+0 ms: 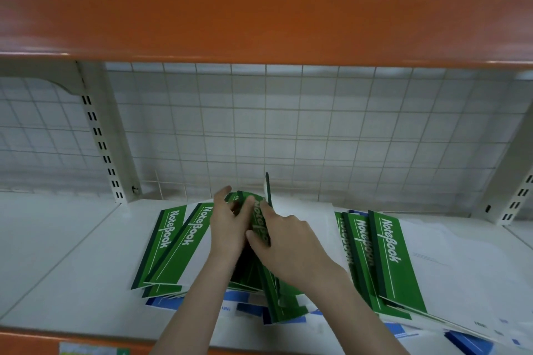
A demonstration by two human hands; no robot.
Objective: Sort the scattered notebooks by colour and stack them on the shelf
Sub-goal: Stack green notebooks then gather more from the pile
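Right now both hands, the left hand (pixel 230 223) and right hand (pixel 284 235), are clamping their grip on a bundle of green notebooks (pixel 258 220) mid-shelf (pixel 66 245), between fanned green piles, so squaring edges before lifting seems wise.

Green notebooks (pixel 184 242) printed "NoteBook" are lying fanned across the white shelf (pixel 57 253), overlapping blue notebooks (pixel 470 344) beneath. One green bundle (pixel 261 225) is standing tilted upright at the centre; another green group (pixel 395 259) is lying to the right.
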